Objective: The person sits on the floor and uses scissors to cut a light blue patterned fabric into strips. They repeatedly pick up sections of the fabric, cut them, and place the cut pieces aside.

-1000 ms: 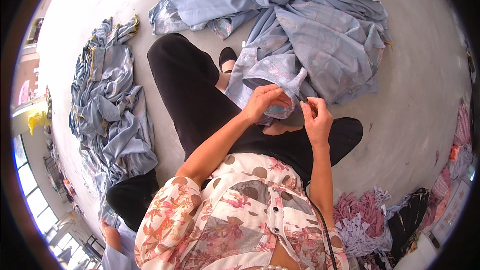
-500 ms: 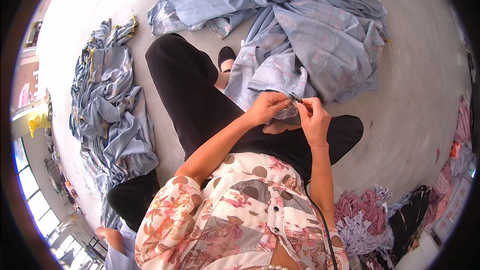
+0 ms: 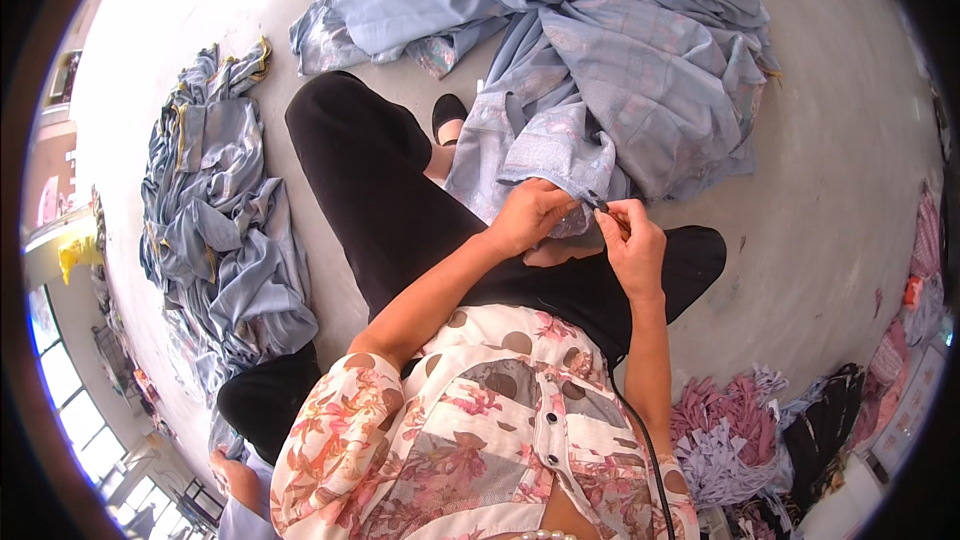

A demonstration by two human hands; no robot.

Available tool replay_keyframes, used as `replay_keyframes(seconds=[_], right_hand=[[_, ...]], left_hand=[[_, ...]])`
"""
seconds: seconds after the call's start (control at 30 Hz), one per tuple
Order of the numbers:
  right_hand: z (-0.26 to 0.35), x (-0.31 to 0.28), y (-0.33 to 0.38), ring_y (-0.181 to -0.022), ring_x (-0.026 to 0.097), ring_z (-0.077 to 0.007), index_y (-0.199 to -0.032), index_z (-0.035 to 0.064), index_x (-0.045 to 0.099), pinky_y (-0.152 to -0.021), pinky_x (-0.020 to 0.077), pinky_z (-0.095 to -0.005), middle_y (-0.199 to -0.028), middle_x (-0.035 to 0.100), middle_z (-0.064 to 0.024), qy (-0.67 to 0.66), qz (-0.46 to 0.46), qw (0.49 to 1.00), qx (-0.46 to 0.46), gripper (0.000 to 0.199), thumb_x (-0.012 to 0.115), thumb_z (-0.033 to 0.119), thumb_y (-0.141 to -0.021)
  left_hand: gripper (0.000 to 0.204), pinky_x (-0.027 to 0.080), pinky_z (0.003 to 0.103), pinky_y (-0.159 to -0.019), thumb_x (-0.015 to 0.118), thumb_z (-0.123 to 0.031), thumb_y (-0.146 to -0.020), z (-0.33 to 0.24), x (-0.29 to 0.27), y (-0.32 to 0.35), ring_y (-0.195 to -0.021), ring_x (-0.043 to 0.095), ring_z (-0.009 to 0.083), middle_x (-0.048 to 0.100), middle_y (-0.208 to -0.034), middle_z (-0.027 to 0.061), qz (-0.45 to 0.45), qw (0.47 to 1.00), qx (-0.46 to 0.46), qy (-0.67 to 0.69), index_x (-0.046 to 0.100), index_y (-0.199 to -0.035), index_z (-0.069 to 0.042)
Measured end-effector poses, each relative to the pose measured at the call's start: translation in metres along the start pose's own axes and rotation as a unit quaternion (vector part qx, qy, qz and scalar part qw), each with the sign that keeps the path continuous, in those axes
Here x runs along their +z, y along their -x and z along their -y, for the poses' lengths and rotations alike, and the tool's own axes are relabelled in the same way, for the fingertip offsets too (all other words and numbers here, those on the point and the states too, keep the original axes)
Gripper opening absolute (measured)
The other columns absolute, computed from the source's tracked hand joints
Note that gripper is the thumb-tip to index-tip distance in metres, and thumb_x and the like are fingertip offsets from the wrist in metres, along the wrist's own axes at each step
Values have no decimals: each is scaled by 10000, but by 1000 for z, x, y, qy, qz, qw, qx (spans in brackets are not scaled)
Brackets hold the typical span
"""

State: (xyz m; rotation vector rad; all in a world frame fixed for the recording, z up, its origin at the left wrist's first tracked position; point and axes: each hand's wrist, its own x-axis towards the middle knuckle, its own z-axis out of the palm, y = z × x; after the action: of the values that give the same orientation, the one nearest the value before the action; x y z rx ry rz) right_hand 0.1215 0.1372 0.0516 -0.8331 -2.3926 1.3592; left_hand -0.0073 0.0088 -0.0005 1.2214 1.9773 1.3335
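Observation:
In front of my lap, my left hand (image 3: 534, 216) is closed on the edge of a light blue patterned cloth (image 3: 556, 152), with thumb and fingers pinched together. A small dark tool (image 3: 599, 205) sticks out from the closed fingers of my right hand (image 3: 632, 242). Its tip is at the cloth edge, right beside my left fingertips. Its exact kind is too small to make out. The cloth runs away from me into a large heap of blue-grey fabric (image 3: 660, 70).
A long pile of blue-grey garments (image 3: 215, 210) with yellow edging lies on the floor at left. Another person's foot (image 3: 238, 485) shows at lower left. Pink and lilac cloth strips (image 3: 725, 430) are heaped at lower right. A black cord (image 3: 645, 430) runs down my front.
My right hand has shifted slightly right and down with the dark tool, its tip a little farther from my left fingertips. The left hand still pinches the cloth edge.

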Motion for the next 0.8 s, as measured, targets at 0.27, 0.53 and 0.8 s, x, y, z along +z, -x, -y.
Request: replay_keyframes(seconds=[0.27,0.53,0.8], right_hand=[[-15,12,3,-576,568,-127,-881,22,561,-535,449,-257,-682,598,-43,-24,-56,998,22,161,649,153,-847],[-18,0,14,-621,515,-57,-916,-5,571,-555,437,-209,-713,587,-14,-61,-64,994,59,189,656,151,-853],[-11,12,5,-583,590,-114,-891,3,563,-546,469,-253,-685,626,-75,38,-67,995,-56,168,661,130,-839]], left_hand=[[111,442,399,-619,599,-159,-840,-4,7,2,-691,551,324,556,-694,135,-5,999,-33,18,645,-828,-59],[158,429,382,-593,591,-190,-865,-6,7,0,-642,542,324,556,-657,157,-41,992,-65,97,647,-845,-44],[134,435,372,-602,584,-159,-869,-10,6,0,-672,553,309,568,-683,151,2,997,-53,51,652,-883,-45]])
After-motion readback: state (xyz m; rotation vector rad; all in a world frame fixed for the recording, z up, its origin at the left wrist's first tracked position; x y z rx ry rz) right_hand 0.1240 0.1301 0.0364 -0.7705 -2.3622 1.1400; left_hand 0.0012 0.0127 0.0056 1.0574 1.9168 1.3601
